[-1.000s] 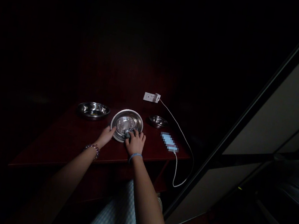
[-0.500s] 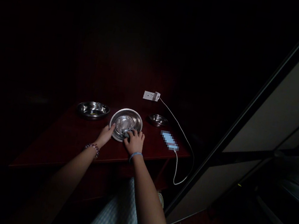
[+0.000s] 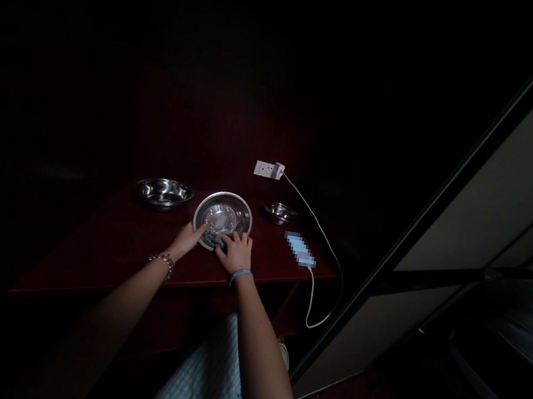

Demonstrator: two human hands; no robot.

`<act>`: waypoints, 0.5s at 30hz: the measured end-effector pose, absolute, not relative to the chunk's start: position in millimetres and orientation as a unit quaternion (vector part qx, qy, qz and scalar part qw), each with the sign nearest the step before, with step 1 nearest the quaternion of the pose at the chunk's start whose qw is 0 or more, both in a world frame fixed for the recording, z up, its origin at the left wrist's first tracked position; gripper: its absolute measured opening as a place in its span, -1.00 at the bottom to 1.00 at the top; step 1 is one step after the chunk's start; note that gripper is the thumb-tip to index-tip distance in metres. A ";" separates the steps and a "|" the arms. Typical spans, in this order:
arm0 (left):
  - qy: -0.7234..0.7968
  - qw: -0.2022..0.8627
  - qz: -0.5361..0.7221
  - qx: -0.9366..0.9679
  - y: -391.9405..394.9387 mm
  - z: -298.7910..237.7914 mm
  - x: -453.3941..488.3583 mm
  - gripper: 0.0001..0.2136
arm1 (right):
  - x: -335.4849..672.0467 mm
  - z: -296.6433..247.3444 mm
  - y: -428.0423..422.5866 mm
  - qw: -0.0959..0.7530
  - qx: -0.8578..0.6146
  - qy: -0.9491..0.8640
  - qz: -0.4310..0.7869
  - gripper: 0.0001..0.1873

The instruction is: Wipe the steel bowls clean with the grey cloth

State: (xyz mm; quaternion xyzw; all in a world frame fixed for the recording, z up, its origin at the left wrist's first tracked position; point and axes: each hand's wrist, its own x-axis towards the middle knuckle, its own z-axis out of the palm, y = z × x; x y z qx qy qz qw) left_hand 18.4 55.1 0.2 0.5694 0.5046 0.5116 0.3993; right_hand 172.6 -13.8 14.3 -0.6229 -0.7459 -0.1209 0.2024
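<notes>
Steel bowl (image 3: 238, 213), left hand (image 3: 185, 242) gripping rim, right hand (image 3: 236, 254) clutching grey cloth (image 3: 212, 239), screen (image 3: 300, 249) pixelated

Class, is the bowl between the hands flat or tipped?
Tipped toward the camera: the held bowl shows a rounder opening than the left bowl.

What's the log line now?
left hand: gripping metal bowl | right hand: on grey cloth inside | table: two more metal bowls
</notes>
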 end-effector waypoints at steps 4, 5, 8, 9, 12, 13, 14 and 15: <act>0.515 0.408 0.509 0.557 54.1 3.5 19.2 -0.74 | 171.4 15.1 -14.2 0.201 -0.629 -0.743 -0.112 -0.62; 0.516 0.409 0.509 0.555 54.0 4.0 19.4 -0.76 | 171.1 15.3 -14.3 0.202 -0.631 -0.741 -0.113 -0.62; 0.506 0.417 0.514 0.552 53.3 4.4 20.0 -0.80 | 170.9 16.0 -14.6 0.204 -0.640 -0.731 -0.120 -0.64; 0.502 0.422 0.515 0.552 52.9 4.5 20.2 -0.81 | 171.0 16.3 -14.7 0.204 -0.645 -0.726 -0.122 -0.64; 0.491 0.430 0.518 0.553 51.1 5.4 20.7 -0.81 | 171.5 17.5 -15.4 0.204 -0.667 -0.705 -0.126 -0.64; 0.490 0.429 0.520 0.553 50.3 5.9 20.9 -0.80 | 171.6 17.9 -15.7 0.206 -0.674 -0.698 -0.129 -0.62; 0.490 0.427 0.521 0.553 49.7 6.4 21.0 -0.79 | 171.7 18.2 -16.0 0.208 -0.679 -0.691 -0.132 -0.61; 0.490 0.424 0.523 0.554 49.1 6.9 21.1 -0.79 | 171.6 18.4 -16.2 0.210 -0.682 -0.687 -0.135 -0.59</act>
